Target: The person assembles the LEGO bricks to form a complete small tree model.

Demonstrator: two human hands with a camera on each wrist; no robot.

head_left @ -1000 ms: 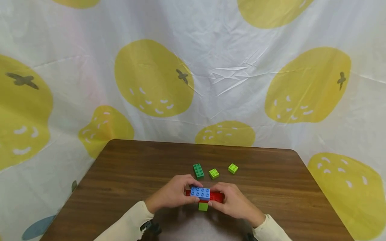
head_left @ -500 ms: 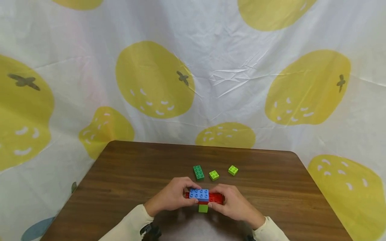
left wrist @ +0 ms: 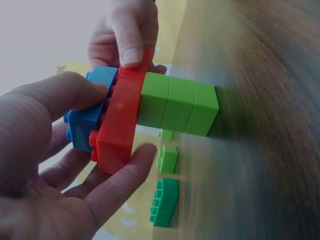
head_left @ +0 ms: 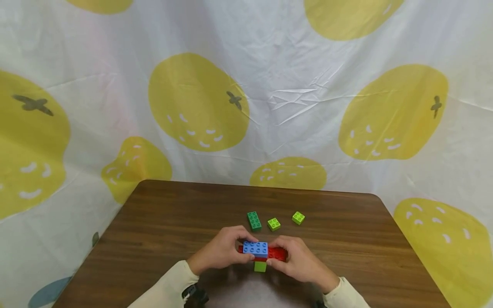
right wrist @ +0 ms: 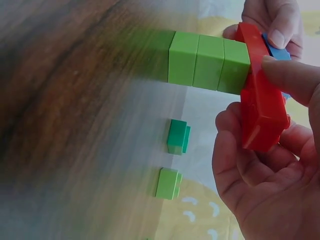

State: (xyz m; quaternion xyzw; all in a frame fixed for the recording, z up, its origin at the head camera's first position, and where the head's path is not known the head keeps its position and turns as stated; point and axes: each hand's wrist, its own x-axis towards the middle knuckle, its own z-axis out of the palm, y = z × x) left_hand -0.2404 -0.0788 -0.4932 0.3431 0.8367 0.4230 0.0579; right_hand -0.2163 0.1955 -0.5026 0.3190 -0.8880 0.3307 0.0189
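Table (head_left: 173,214): brown woodgrain | Cloth (head_left: 285,128): fruit-printed | Left fingers (left wrist: 122,186): pinching blue brick (head_left: 255,249) | Right fingers (right wrist: 226,155): gripping red brick (right wrist: 265,110)

Here's the left hand (left wrist: 42,195), thumb planted on the blue brick (left wrist: 89,119), the blue riding on red bricks (left wrist: 120,112)! At the red's far end, the right hand (left wrist: 127,32) lays its thumb. Below, three stacked light-green blocks (left wrist: 177,105); a darker green brick (left wrist: 166,202) sits nearby.

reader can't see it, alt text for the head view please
Left hand grips a blue brick, right hand the red layer beneath, atop a lime stack; beyond, one green brick and two lime bricks lie on a wooden table.
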